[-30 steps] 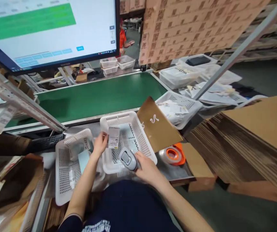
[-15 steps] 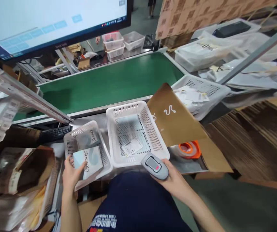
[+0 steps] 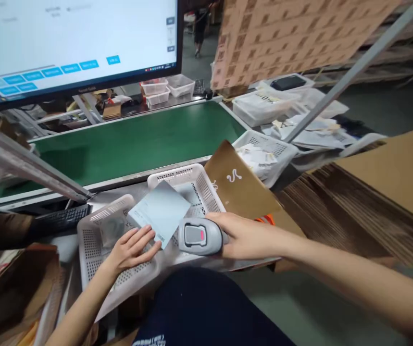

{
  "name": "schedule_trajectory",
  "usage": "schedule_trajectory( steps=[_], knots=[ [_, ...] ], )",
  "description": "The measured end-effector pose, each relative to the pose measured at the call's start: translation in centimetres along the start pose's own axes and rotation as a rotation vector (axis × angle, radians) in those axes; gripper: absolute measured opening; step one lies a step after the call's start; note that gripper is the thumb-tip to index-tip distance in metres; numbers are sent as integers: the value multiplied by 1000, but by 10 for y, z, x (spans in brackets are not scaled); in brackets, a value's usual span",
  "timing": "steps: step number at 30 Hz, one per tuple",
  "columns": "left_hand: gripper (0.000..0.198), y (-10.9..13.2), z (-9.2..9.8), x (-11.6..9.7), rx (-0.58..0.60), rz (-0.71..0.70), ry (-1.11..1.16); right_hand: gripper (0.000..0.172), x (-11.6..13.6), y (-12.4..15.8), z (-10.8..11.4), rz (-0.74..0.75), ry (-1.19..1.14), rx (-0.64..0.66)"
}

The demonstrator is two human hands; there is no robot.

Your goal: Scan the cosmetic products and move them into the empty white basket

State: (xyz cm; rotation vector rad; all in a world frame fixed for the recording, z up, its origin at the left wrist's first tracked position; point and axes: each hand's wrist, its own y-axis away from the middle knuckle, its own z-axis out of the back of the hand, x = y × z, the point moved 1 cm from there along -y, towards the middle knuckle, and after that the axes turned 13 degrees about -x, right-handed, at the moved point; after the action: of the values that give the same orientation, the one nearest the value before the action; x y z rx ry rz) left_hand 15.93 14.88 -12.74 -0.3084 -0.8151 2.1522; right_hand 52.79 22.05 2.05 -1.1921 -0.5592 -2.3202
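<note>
One green conveyor [image 3: 137,139] behind two near baskets [image 3: 209,186] — right hand [image 3: 244,235] gripping one scanner [image 3: 199,236], left hand [image 3: 132,250] touching one box [image 3: 163,209] — grasp unclear.

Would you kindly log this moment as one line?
left hand: at pale blue box | right hand: holding scanner | box: partly hiding white basket | monitor: lit

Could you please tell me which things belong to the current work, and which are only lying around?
Seemingly in use:
grey scanner in the right hand
pale blue box at the left hand
left white basket
right white basket

Probably just lying about:
keyboard
brown sheet
cardboard stack
</note>
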Motion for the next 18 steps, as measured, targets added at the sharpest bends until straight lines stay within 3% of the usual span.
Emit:
schedule_trajectory(
  steps=[3,6,10,12,15,18],
  knots=[
    [41,1,-34,11,76,19,233,24,-5,-8,5,-38,40,-9],
    [39,-14,-70,16,132,48,348,29,-16,-7,9,-79,45,10],
    [42,-43,-122,21,273,203,330,44,-29,1,14,-101,18,-86],
    [42,-47,-138,32,301,325,241,49,-37,7,13,-120,-38,-166],
    [35,-24,-128,57,221,694,-4,54,-57,22,9,-198,-128,-300],
    [52,38,-89,71,116,1162,-232,56,-82,40,1,-288,-132,-416]
  ],
)
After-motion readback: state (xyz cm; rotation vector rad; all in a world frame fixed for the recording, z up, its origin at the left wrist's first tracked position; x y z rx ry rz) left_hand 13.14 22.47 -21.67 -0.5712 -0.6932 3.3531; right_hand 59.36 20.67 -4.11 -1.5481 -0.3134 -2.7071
